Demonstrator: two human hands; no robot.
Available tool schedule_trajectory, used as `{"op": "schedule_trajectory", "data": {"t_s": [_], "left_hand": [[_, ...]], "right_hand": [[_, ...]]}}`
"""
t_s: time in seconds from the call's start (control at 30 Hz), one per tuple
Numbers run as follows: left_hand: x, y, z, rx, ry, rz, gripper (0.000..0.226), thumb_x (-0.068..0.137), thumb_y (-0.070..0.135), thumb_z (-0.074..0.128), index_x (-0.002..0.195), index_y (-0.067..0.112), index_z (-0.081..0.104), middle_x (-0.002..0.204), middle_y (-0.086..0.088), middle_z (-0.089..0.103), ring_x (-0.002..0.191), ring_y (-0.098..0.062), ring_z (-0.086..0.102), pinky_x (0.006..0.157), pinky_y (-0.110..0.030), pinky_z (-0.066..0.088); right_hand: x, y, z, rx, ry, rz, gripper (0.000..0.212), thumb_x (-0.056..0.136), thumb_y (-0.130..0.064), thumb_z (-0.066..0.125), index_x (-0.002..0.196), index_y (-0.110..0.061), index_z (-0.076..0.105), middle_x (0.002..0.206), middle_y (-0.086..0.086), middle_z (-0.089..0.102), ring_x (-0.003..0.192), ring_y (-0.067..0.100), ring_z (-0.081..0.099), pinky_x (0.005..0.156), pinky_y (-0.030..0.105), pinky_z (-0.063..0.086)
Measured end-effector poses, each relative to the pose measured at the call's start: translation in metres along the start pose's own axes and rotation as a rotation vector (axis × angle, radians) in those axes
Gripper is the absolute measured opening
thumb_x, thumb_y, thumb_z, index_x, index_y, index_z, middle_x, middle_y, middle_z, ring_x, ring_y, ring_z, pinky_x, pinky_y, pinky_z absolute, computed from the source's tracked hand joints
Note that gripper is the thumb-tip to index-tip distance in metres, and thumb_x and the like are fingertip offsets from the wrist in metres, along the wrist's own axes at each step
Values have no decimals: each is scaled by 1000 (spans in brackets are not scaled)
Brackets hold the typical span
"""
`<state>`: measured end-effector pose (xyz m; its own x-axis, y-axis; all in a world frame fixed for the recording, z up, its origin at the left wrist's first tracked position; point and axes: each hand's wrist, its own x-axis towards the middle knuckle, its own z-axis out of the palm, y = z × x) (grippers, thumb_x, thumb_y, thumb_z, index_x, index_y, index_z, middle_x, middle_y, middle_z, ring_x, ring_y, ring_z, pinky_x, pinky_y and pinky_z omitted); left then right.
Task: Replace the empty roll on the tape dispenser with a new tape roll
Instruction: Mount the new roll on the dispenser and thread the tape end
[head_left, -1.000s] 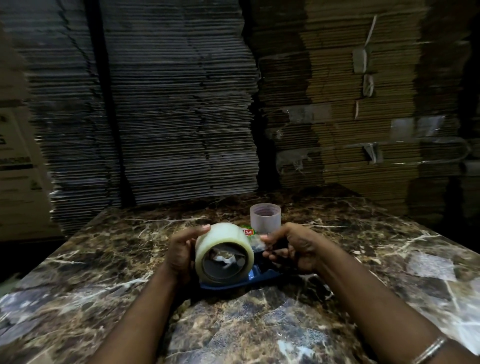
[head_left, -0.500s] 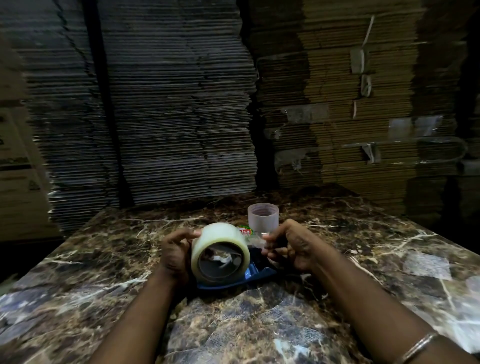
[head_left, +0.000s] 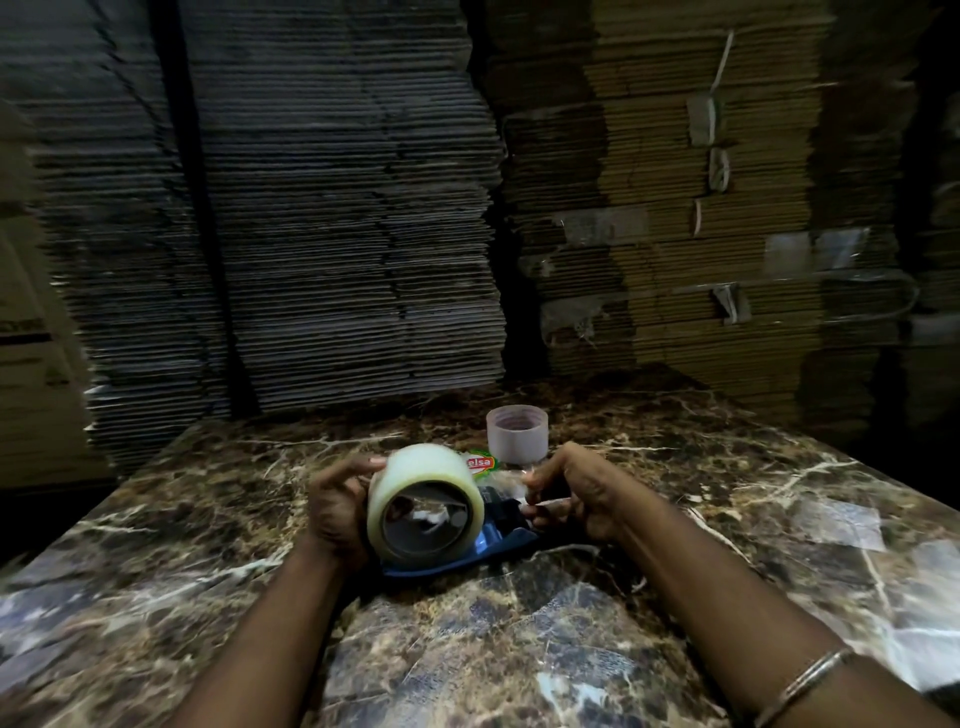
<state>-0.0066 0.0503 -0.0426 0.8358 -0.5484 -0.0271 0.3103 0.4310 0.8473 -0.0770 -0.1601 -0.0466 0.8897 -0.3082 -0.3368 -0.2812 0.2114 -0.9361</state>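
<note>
A full roll of clear tape (head_left: 423, 480) sits on the blue tape dispenser (head_left: 498, 540), which lies on the marble table (head_left: 519, 649). My left hand (head_left: 332, 512) cups the roll from its left side, fingertips on top of it. My right hand (head_left: 576, 493) is closed on the dispenser's right end, pinching what looks like a strip of clear tape near the dark front part. The empty roll core (head_left: 517, 434), a pale translucent ring, stands upright on the table just behind the dispenser. The dispenser's handle is hidden under my right hand.
A small red and green label (head_left: 480, 462) lies behind the roll. Tall stacks of flattened cardboard (head_left: 337, 208) stand against the table's far edge. Bits of clear tape are stuck on the tabletop at the right (head_left: 841, 519).
The roll and dispenser have shifted slightly left, and my left fingers moved from the roll's side onto its top. My right hand keeps its grip on the dispenser's right end.
</note>
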Motion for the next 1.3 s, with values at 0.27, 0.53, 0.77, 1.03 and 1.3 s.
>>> {"op": "schedule_trajectory", "data": {"t_s": [0.27, 0.53, 0.77, 1.03, 1.3], "left_hand": [[7, -2, -8, -7, 90, 36, 21, 45, 21, 61, 51, 3, 71, 48, -11, 63, 38, -24, 59, 44, -20, 50], [6, -3, -9, 32, 92, 21, 29, 64, 22, 55, 56, 0, 72, 50, -14, 66, 39, -25, 61, 44, -24, 53], [6, -1, -11, 73, -3, -36, 33, 62, 30, 71, 64, -2, 76, 62, -18, 72, 52, -29, 69, 51, -33, 59], [2, -2, -13, 93, -103, -60, 56, 27, 33, 87, 72, 0, 78, 70, -20, 74, 60, -31, 71, 57, -36, 60], [7, -3, -14, 91, -23, -35, 51, 29, 31, 87, 69, 1, 77, 66, -16, 73, 57, -29, 69, 60, -31, 59]], "right_hand": [[1, 1, -1, 31, -23, -33, 8, 80, -1, 52, 80, -3, 60, 58, 6, 62, 62, 25, 66, 64, 34, 55], [0, 2, -3, 48, 13, -25, 9, 79, 1, 52, 78, -2, 60, 62, 9, 61, 62, 26, 65, 61, 32, 56], [1, 6, -4, 43, 59, -49, 8, 80, 2, 50, 82, 0, 58, 65, 12, 59, 56, 28, 66, 55, 30, 55], [7, 10, -4, -131, 108, -63, 10, 81, 2, 52, 80, 6, 62, 60, 14, 58, 44, 20, 52, 36, 19, 38], [7, 10, -1, -328, 166, -82, 9, 77, -1, 60, 68, 1, 63, 59, 16, 60, 38, 18, 46, 37, 20, 33]]}}
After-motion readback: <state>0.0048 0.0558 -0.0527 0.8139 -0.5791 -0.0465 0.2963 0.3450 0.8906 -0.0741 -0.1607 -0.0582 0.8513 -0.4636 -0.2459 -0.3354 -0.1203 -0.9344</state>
